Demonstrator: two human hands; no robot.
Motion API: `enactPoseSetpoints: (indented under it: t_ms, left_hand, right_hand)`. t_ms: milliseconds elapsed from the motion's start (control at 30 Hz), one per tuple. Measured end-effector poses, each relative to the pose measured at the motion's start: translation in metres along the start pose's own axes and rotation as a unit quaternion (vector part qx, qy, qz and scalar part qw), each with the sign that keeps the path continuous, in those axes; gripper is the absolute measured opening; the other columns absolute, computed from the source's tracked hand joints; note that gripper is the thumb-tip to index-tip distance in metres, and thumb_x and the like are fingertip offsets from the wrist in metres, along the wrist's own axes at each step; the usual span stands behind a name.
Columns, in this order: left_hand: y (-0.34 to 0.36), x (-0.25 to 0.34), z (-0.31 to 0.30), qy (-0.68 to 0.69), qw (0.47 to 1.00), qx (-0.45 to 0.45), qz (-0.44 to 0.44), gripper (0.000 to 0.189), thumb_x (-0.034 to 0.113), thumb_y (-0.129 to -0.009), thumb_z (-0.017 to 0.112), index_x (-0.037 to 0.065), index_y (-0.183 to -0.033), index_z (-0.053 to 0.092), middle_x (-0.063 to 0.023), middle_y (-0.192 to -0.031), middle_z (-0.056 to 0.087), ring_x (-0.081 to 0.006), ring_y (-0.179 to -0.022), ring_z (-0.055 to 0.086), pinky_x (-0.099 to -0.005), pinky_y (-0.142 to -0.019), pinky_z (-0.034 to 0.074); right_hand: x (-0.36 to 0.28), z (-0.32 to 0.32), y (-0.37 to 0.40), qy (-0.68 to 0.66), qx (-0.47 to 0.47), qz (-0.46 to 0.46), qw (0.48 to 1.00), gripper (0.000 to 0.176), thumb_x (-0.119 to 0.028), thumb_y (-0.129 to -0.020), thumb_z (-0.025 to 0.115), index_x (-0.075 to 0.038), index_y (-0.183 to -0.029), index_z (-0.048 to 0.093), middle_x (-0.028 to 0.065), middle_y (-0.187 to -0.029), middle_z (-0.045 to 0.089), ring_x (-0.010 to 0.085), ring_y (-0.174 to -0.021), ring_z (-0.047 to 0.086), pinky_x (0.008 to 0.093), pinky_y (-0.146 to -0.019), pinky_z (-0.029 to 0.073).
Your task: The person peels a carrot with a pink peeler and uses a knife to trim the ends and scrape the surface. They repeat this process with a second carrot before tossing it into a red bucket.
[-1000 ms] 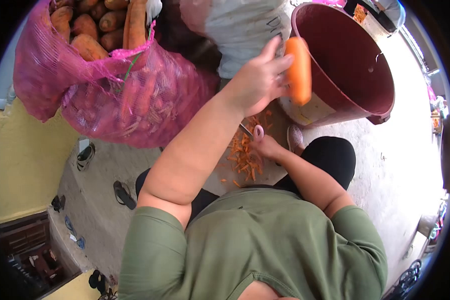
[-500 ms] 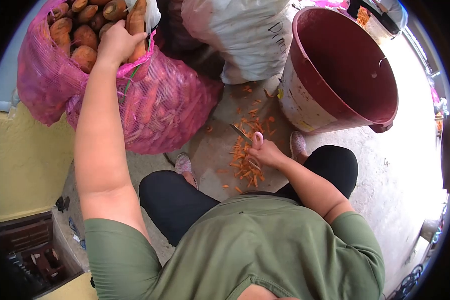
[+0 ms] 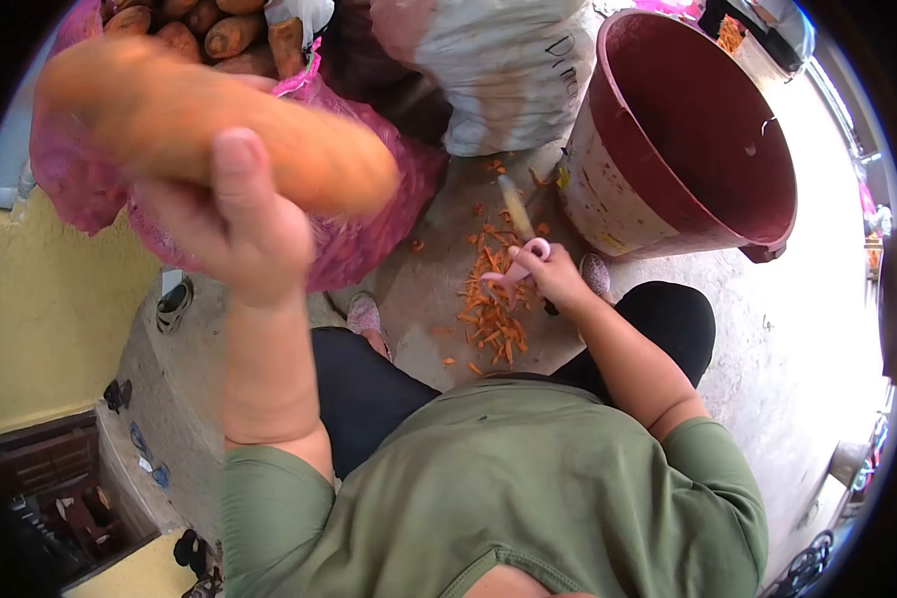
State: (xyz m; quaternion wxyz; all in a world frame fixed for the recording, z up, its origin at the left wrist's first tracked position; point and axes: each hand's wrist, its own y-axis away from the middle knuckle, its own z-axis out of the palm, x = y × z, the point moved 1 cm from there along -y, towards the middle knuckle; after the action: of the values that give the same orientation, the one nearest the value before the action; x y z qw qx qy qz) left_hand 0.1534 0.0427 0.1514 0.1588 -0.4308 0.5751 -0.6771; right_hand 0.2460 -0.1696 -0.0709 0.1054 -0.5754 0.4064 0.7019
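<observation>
My left hand [image 3: 239, 234] is raised close to the camera, its fingers wrapped round a large carrot [image 3: 319, 159] that is blurred by motion. Over the floor between my knees, my right hand [image 3: 560, 279] grips a pink peeler [image 3: 511, 281] together with a knife [image 3: 515, 209], whose blade points away from me. Orange peelings [image 3: 493, 324] lie scattered below that hand. Behind the raised carrot stands a pink mesh sack [image 3: 409, 184], with more carrots [image 3: 231, 36] showing at its open top.
A large dark red bucket [image 3: 613, 164] stands at the right, its outside pale and stained. Beside the mesh sack is a full white sack [image 3: 498, 70] with writing on it. A yellow wall [image 3: 40, 329] borders the left side. Sandals [image 3: 174, 302] lie near it.
My left hand has lifted a carrot out of the sack and brought it up towards me. My right hand has turned the knife and peeler, with the blade now pointing more directly away.
</observation>
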Motion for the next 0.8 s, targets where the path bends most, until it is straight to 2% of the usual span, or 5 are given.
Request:
enactPoseSetpoints:
  t_ms: [67, 200, 333, 567, 800]
  left_hand:
    - [0.047, 0.006, 0.010, 0.083, 0.938, -0.007, -0.336, 0.034, 0.030, -0.084, 0.048, -0.001, -0.099, 0.046, -0.0103, -0.081, 0.055, -0.0146, -0.069, 0.054, -0.0259, -0.065, 0.045]
    - [0.184, -0.021, 0.018, 0.239, 0.554, 0.084, -0.793, 0.041, 0.040, -0.083, 0.044, 0.002, -0.096, 0.045, -0.0099, -0.076, 0.054, -0.0204, -0.069, 0.055, -0.0331, -0.064, 0.048]
    - [0.246, -0.014, 0.013, 0.342, 0.385, 0.074, -0.854, 0.042, 0.041, -0.083, 0.044, 0.003, -0.101, 0.043, -0.0134, -0.085, 0.055, -0.0246, -0.075, 0.057, -0.0373, -0.069, 0.048]
    - [0.235, 0.006, 0.025, 0.591, 0.280, 0.036, -0.755, 0.056, 0.046, -0.087, 0.022, 0.002, -0.120, 0.033, -0.0201, -0.107, 0.049, -0.0322, -0.092, 0.052, -0.0443, -0.080, 0.043]
    - [0.255, 0.006, 0.020, 0.479, 0.326, -0.059, -0.813, 0.047, 0.041, -0.088, 0.027, 0.003, -0.112, 0.041, -0.0175, -0.089, 0.054, -0.0305, -0.069, 0.058, -0.0396, -0.057, 0.050]
  right_hand:
    - [0.003, -0.008, -0.004, -0.021, 0.031, -0.006, 0.999, 0.026, -0.026, -0.076, 0.058, -0.001, -0.069, 0.053, 0.0045, -0.055, 0.051, 0.0092, -0.044, 0.045, 0.0225, -0.038, 0.033]
    - [-0.005, -0.024, -0.003, -0.115, 0.097, -0.015, 0.989, 0.031, -0.033, -0.081, 0.052, -0.004, -0.072, 0.049, 0.0036, -0.054, 0.048, 0.0099, -0.038, 0.042, 0.0215, -0.034, 0.031]
    - [-0.012, -0.033, 0.001, -0.283, 0.062, -0.012, 0.957, 0.031, -0.034, -0.082, 0.052, -0.004, -0.074, 0.048, 0.0074, -0.059, 0.052, 0.0114, -0.040, 0.044, 0.0221, -0.035, 0.034]
    - [-0.018, 0.017, 0.032, -0.299, -0.131, 0.054, 0.944, 0.017, -0.019, -0.075, 0.058, -0.005, -0.074, 0.049, 0.0080, -0.056, 0.052, 0.0113, -0.038, 0.044, 0.0220, -0.035, 0.036]
    - [-0.001, 0.016, 0.000, -0.268, -0.051, 0.025, 0.962, 0.014, -0.012, -0.073, 0.060, -0.001, -0.079, 0.053, 0.0066, -0.057, 0.052, 0.0122, -0.039, 0.047, 0.0227, -0.035, 0.037]
